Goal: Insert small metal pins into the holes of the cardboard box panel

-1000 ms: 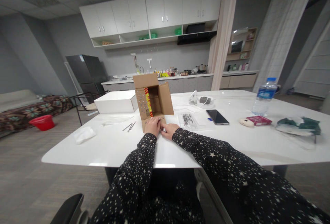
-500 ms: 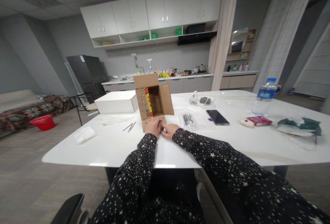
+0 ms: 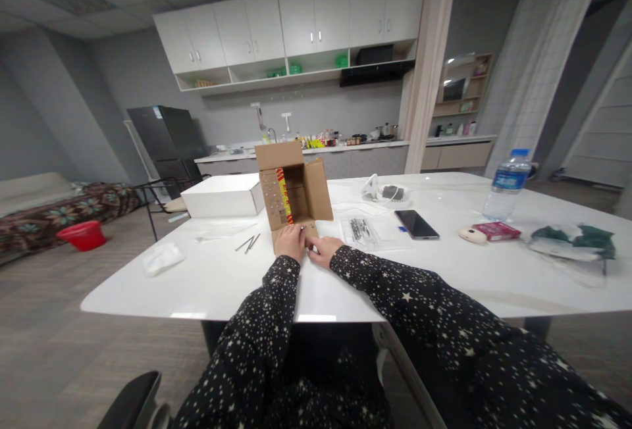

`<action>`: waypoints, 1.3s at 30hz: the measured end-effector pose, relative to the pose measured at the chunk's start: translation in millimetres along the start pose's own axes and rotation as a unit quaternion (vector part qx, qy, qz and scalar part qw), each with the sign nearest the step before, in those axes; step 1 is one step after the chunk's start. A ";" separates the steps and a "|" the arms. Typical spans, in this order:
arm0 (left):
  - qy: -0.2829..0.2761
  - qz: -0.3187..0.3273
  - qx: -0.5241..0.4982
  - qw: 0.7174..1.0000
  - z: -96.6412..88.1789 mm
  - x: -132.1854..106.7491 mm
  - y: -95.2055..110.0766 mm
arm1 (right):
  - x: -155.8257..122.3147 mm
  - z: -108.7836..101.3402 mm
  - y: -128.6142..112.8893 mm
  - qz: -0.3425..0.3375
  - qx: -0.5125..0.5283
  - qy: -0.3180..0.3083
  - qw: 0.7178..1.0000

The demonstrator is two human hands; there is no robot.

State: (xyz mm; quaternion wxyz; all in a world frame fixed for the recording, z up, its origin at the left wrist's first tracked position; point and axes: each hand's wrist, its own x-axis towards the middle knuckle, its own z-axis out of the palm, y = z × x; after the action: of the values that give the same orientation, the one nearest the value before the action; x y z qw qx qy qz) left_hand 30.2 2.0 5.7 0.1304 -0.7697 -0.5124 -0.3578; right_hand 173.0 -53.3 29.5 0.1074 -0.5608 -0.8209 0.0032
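Note:
A cardboard box (image 3: 299, 195) stands in front of me with its flaps folded outward and its opening towards me. Small pale dots and a red-and-yellow printed strip mark its left flap (image 3: 274, 197). My left hand (image 3: 290, 242) rests over the lower front flap, fingers curled and pressed together. Close beside it, my right hand (image 3: 324, 251) lies at the flap's right edge, thumb and fingers bent inward in a pinch. What the fingertips of either hand hold, if anything, is too small to make out. Several thin metal rods (image 3: 248, 243) lie to the left.
On the white table (image 3: 197, 291) are a white box (image 3: 222, 195), crumpled tissue (image 3: 162, 258), a clear bag (image 3: 368, 231) with small dark pieces, a phone (image 3: 417, 224), a white corded device (image 3: 388, 192), a water bottle (image 3: 507, 185), a pink pack (image 3: 498, 231) and a green-white bundle (image 3: 575, 243).
My left hand has shifted slightly left, opening a small gap between it and my right hand. The right hand and the cardboard box stay nearly where they were.

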 end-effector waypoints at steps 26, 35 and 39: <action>0.020 0.008 0.035 0.999 0.1 3.9 2.1 | 5.3 7.2 3.1 0.005 -0.002 0.002 1.000; 0.001 -0.004 0.065 0.998 -3.3 8.4 6.0 | 5.5 7.4 2.8 0.009 -0.005 -0.002 1.000; -0.018 -0.015 0.063 0.998 -5.6 11.3 7.6 | 5.4 7.8 3.0 0.008 -0.008 0.000 1.000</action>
State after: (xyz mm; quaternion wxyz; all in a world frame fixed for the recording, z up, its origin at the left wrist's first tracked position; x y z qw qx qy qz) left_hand 37.1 3.4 18.7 0.1636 -0.7583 -0.5479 -0.3131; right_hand 172.5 -46.3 22.5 0.1029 -0.5678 -0.8167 -0.0028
